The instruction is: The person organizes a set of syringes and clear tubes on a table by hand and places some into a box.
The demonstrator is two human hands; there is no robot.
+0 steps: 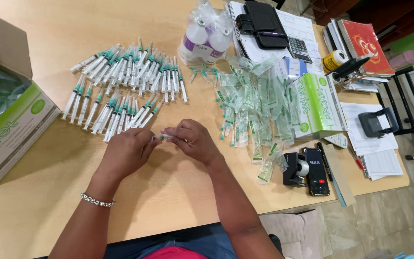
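Note:
My left hand (126, 152) and my right hand (193, 140) meet over the wooden table (168, 187), both pinching one small syringe (163, 137) between the fingertips. Just beyond my hands lie several unwrapped syringes with green caps in two rows (129, 81). To the right of my right hand spreads a pile of clear syringe wrappers (257, 103). A silver bracelet (97, 200) circles my left wrist.
An open green-and-white carton (10, 127) stands at the left. A smaller green-and-white box (318, 106), a tape dispenser (295, 169), a phone (316, 171), bagged bottles (206, 34), a calculator (299, 48), notebooks and papers crowd the right side.

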